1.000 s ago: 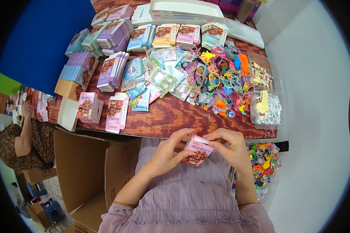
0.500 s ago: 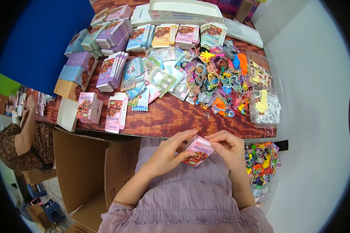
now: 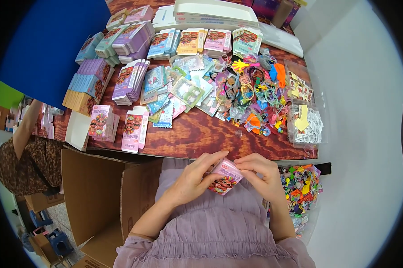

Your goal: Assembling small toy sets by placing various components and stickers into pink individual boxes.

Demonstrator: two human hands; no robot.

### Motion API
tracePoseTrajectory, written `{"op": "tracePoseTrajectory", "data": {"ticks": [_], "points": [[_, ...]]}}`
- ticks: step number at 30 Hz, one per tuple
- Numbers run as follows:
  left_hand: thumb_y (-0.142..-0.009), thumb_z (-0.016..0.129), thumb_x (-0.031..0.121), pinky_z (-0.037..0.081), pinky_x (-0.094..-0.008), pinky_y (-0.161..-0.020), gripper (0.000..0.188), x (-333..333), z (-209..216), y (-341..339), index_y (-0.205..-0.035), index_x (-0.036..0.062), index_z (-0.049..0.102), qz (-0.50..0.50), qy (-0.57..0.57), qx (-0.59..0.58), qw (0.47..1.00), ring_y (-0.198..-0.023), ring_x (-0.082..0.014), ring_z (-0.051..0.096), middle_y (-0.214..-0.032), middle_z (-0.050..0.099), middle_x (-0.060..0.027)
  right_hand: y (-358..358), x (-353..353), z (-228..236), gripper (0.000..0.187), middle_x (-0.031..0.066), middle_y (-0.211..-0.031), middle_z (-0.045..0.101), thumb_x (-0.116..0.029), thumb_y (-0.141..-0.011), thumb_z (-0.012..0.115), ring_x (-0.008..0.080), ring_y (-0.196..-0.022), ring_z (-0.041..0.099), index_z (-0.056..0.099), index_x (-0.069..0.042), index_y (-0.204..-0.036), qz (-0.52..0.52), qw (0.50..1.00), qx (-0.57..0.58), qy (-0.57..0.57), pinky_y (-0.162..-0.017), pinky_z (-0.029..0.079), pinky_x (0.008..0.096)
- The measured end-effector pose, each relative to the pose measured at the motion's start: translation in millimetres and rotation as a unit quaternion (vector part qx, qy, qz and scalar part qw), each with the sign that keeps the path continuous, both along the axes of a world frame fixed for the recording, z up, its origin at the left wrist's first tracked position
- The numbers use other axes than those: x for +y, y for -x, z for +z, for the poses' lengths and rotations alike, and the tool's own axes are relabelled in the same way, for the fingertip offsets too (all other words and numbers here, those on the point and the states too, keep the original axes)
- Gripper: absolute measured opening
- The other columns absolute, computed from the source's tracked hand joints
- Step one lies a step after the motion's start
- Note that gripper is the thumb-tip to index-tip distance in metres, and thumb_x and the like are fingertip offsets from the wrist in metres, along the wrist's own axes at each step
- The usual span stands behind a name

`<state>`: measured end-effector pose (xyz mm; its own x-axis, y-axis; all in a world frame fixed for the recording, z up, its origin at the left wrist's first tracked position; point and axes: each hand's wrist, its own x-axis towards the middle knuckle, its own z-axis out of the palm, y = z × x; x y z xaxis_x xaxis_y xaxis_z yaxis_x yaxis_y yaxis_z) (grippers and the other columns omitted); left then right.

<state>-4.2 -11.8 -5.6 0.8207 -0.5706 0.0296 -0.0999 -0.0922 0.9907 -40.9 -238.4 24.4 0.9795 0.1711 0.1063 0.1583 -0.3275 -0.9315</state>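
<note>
Both of my hands hold one small pink cartoon-printed box (image 3: 224,178) over my lap, just below the table's front edge. My left hand (image 3: 195,178) grips its left side, with fingers reaching over the top. My right hand (image 3: 259,175) grips its right end, fingers curled on the upper flap. Flat pink cartons (image 3: 135,128) of the same kind lie on the wooden table (image 3: 197,134) to the front left.
Stacks of flat cartons (image 3: 129,79), loose card packs (image 3: 186,89) and a heap of colourful small toys (image 3: 250,96) cover the table. A clear tray (image 3: 305,121) sits at right. An open cardboard box (image 3: 98,192) stands at my left, a toy bin (image 3: 300,190) at my right. Another person (image 3: 25,152) sits far left.
My hands have shifted slightly on the pink box, tilting it a little; the fingers work at its top. Nothing on the table has moved.
</note>
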Motion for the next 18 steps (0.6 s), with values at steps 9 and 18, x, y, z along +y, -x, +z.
{"op": "tracePoseTrajectory", "data": {"ticks": [9,18], "points": [[-0.09,0.065,-0.003,0.054,-0.0317,-0.081,0.041,-0.9,6.2,-6.6,-0.13,0.0038,0.058,-0.017,0.008,-0.029,0.999,-0.102,-0.021,0.062,-0.115,0.058,-0.0112,12.6,10.7,-6.9,0.028,0.0142,-0.108,0.069,0.005,-0.082,0.068,0.0211,-0.095,0.066,0.071,0.002,-0.109,-0.079,0.994,0.029,-0.071,-0.081,0.052,0.0304],[-0.09,0.064,-0.004,0.054,-0.0305,-0.084,0.039,-3.9,3.0,-9.4,-0.129,0.0011,0.058,-0.038,-0.002,-0.093,0.995,-0.103,-0.0184,0.063,-0.114,0.059,-0.0102,11.8,11.6,-6.7,0.024,0.0135,-0.106,0.069,0.002,-0.084,0.066,0.0246,-0.098,0.066,0.071,0.002,-0.108,-0.056,0.998,0.008,-0.039,-0.085,0.05,0.0314]]}}
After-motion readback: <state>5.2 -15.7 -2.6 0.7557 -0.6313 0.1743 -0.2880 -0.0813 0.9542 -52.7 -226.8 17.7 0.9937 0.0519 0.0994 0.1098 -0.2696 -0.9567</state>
